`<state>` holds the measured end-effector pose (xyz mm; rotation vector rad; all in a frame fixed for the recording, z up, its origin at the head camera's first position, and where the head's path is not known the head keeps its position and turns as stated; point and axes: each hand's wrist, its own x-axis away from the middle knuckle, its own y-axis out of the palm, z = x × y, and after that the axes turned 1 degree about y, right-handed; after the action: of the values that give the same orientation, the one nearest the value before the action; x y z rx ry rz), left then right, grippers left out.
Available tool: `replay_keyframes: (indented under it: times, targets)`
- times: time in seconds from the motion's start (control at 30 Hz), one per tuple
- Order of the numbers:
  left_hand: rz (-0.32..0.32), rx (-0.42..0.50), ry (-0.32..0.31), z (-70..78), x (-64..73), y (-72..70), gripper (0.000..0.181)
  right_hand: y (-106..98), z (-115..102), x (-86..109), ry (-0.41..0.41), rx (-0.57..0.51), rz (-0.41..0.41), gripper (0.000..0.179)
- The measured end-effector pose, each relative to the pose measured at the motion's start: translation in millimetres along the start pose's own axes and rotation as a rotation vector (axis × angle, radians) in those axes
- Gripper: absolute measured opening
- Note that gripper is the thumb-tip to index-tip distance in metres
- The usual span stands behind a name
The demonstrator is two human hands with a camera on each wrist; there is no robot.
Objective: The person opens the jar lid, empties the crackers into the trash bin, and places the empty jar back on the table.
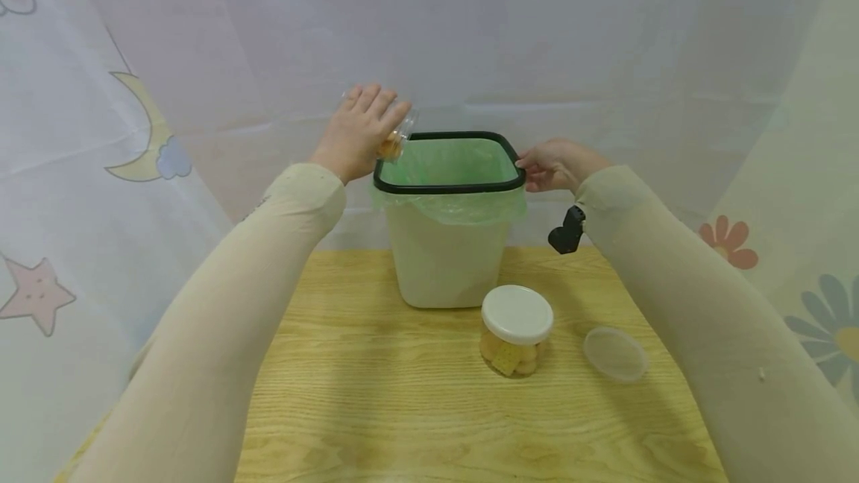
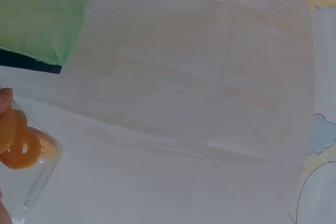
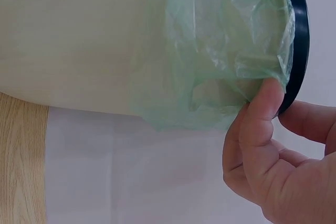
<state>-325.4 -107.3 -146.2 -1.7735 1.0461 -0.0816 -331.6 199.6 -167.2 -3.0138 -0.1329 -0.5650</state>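
Note:
My left hand (image 1: 359,129) grips a clear plastic jar (image 1: 407,124), tilted at the left rim of the trash bin (image 1: 446,259). Orange ring-shaped snacks (image 2: 23,150) lie inside the jar, as the left wrist view shows. The bin is white, lined with a thin green trash bag (image 1: 463,209) folded over its edge under a black rim (image 1: 450,189). At the bin's right corner my right hand (image 1: 557,164) pinches the rim and bag, thumb on one side and curled fingers (image 3: 260,114) on the other.
In front of the bin stands a closed jar with a white lid (image 1: 517,314), cookies (image 1: 508,356) inside. A translucent round lid (image 1: 615,354) lies flat to its right on the wooden table (image 1: 403,408). A printed cloth (image 1: 268,43) hangs close behind the bin.

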Motion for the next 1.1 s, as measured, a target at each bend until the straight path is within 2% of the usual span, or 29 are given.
replay_keyframes:
  times: [0.2,0.53,1.1]
  targets:
    - [-0.005,-0.012,0.010,1.1,0.0,-2.2,0.078,-1.0,0.7,-0.1,0.001,-0.003,-0.002,0.010]
    - [0.002,-0.006,0.037,0.6,1.9,-1.1,0.072,0.2,1.3,-1.9,-0.003,-0.010,0.019,0.010]
    - [-0.030,-0.087,0.084,-0.3,-1.2,-5.3,0.080,0.5,0.9,-2.4,-0.003,-0.002,0.010,0.011]
